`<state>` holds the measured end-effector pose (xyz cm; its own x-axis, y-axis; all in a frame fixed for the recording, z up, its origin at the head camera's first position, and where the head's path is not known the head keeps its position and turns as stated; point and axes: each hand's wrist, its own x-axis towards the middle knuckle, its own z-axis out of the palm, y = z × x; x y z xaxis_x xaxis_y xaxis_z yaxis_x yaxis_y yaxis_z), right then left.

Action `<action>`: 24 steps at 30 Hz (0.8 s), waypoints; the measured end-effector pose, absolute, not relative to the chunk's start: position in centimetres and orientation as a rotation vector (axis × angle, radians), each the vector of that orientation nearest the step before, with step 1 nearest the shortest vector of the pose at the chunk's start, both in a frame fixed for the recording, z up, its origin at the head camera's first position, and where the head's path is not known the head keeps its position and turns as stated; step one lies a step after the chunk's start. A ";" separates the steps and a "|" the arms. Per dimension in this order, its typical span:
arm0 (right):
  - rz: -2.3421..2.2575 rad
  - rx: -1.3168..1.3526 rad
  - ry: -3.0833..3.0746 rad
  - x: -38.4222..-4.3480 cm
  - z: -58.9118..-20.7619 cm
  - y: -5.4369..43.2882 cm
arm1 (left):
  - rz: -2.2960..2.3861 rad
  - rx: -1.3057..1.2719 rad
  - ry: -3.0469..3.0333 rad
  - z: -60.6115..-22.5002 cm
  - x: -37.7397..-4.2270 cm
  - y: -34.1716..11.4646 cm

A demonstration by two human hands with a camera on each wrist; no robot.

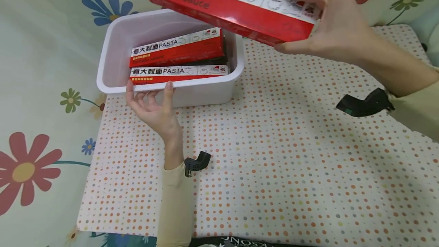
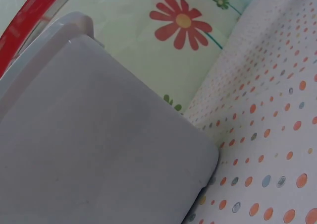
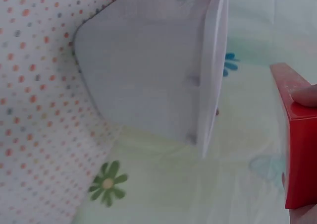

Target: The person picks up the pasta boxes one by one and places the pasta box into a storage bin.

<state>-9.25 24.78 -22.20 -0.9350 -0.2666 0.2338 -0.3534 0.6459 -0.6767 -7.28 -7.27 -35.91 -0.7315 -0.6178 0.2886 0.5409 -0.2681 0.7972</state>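
Note:
My right hand (image 1: 337,26) grips one end of a red and white pasta box (image 1: 226,5), thumb and fingers on opposite sides. The box hangs tilted above the right part of a white plastic bin (image 1: 205,96); its red end (image 3: 303,159) shows in the right wrist view. My left hand (image 1: 156,115) holds the bin's near rim, with some fingers tucked below the lip. Inside the bin lie a slightly slanted pasta box (image 1: 178,50) and another pasta box (image 1: 178,71) along the near wall. Whatever lies beneath them is hidden.
The bin stands at the far left of a table with a dotted cloth (image 1: 274,155). A flowered curtain (image 1: 44,98) hangs behind and left of it. Dark printed fabric (image 1: 240,241) shows at the table's near edge. Each wrist carries a black camera mount (image 1: 365,104).

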 end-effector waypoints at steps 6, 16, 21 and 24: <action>1.117 0.729 -2.869 -11.9 -21.5 20.5 | -2.023 0.099 -1.287 -36.3 -7.1 -7.0; 1.063 1.002 -3.016 -15.3 -21.2 15.7 | -2.030 0.066 -1.268 -36.0 -7.2 -6.8; 1.039 1.066 -3.089 -16.0 -21.5 14.7 | -2.038 0.074 -1.252 -35.8 -7.1 -6.6; 1.043 1.094 -3.115 -16.2 -21.9 14.1 | -2.039 0.078 -1.246 -35.7 -7.1 -6.6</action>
<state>-16.22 14.15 -21.87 -0.7543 -0.6491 -0.0983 -0.4590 0.6285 -0.6280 -7.07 -6.59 -35.70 -0.7291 -0.6115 0.3074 0.5523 -0.2606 0.7918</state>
